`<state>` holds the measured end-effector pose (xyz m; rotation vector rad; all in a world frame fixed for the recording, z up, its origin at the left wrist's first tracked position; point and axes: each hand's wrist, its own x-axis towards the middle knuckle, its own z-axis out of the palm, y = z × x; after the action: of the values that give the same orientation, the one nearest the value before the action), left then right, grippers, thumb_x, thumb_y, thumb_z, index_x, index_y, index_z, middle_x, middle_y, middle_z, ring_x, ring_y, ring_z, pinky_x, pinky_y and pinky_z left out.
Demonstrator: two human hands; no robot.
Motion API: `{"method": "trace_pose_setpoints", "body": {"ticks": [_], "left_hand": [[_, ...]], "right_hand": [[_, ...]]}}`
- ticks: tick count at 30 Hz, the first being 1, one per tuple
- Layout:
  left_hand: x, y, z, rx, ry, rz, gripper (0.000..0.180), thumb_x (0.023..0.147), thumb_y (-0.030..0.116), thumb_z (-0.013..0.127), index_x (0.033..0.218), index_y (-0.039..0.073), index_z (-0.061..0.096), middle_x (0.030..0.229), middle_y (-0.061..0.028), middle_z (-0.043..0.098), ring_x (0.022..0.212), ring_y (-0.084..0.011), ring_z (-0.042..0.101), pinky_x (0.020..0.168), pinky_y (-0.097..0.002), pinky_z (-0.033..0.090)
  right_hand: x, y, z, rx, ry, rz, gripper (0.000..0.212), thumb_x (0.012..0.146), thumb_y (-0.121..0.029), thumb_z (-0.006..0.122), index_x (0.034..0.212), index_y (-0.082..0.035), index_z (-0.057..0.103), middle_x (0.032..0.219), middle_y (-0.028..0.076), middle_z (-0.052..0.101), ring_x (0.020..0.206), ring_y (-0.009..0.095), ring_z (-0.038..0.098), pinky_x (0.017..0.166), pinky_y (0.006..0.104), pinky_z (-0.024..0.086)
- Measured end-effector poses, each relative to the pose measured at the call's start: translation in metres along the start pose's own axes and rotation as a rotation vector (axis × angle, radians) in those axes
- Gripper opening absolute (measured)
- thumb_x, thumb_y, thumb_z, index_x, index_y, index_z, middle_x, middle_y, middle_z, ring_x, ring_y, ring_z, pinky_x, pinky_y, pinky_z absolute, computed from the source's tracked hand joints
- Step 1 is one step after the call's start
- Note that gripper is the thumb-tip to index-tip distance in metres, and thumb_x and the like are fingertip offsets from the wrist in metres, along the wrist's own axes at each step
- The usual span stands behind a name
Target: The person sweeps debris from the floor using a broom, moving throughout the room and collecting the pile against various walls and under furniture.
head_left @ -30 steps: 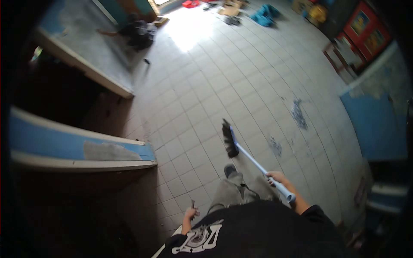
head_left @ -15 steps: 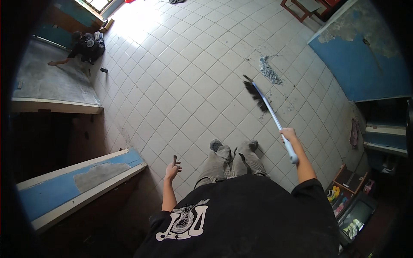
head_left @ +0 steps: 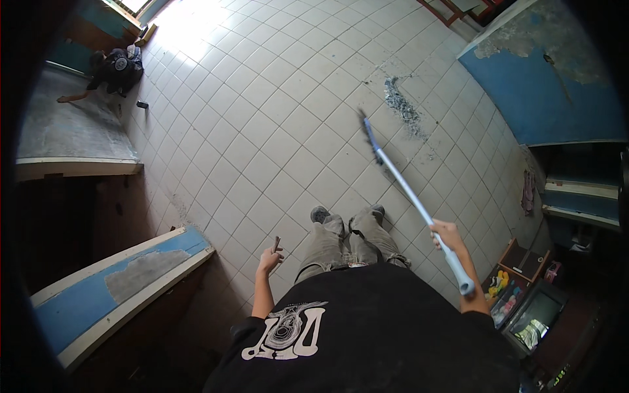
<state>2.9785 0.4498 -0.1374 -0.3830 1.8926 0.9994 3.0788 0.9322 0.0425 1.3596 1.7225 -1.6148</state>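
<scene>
My right hand point(head_left: 445, 234) is closed around the pale blue handle of a broom point(head_left: 407, 188). The broom slants away to the upper left, and its dark-bristled head point(head_left: 370, 134) is at the floor, left of a heap of grey-blue debris flakes point(head_left: 401, 105). A gap of bare tile lies between head and heap. My left hand point(head_left: 270, 257) hangs at the left of my legs, away from the broom. Its fingers look partly stretched out and apart; they are small and shaded, and I make out nothing held in them.
Pale tiles point(head_left: 262, 131) cover the floor. A blue, peeling ledge point(head_left: 144, 268) juts in at lower left. Another person point(head_left: 118, 72) crouches at a grey slab point(head_left: 65, 124), far left. Blue peeling wall point(head_left: 537, 98) stands right; an open box of items point(head_left: 508, 288) sits lower right.
The broom head has swung left, away from the debris heap, and turned more edge-on. Its handle end has come down and right. My left hand has turned slightly. The whole view has shifted a little.
</scene>
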Motion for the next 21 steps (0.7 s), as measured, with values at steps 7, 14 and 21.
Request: {"method": "trace_pose_setpoints", "body": {"ticks": [7,14,21], "left_hand": [[0.020,0.020,-0.006,-0.021,0.007,0.083,0.036,0.063,0.004,0.039,0.095,-0.003,0.053,0.072,-0.0145,0.059,0.062,-0.0199,0.058,0.059,-0.0292,0.048],[0.000,-0.007,-0.020,-0.085,0.125,0.071,0.041,0.062,0.003,0.038,0.099,-0.004,0.051,0.074,-0.0158,0.059,0.063,-0.0196,0.059,0.059,-0.0288,0.048],[-0.021,-0.016,-0.013,-0.176,0.113,-0.019,0.036,0.064,0.002,0.037,0.096,-0.005,0.053,0.070,-0.0148,0.058,0.063,-0.0191,0.058,0.058,-0.0282,0.047]], "right_hand": [[-0.031,0.003,0.038,0.084,-0.180,0.144,0.032,0.076,-0.015,0.054,0.104,-0.002,0.052,0.061,0.002,0.048,0.042,0.006,0.043,0.034,0.0189,0.036],[0.020,0.015,0.069,0.019,-0.181,0.157,0.022,0.075,-0.014,0.054,0.093,-0.001,0.055,0.057,0.005,0.048,0.040,0.008,0.044,0.033,0.0206,0.036],[0.057,0.027,0.085,-0.190,0.111,-0.049,0.012,0.073,-0.010,0.049,0.066,-0.001,0.049,0.051,0.006,0.048,0.037,0.012,0.046,0.033,0.0263,0.039]]}}
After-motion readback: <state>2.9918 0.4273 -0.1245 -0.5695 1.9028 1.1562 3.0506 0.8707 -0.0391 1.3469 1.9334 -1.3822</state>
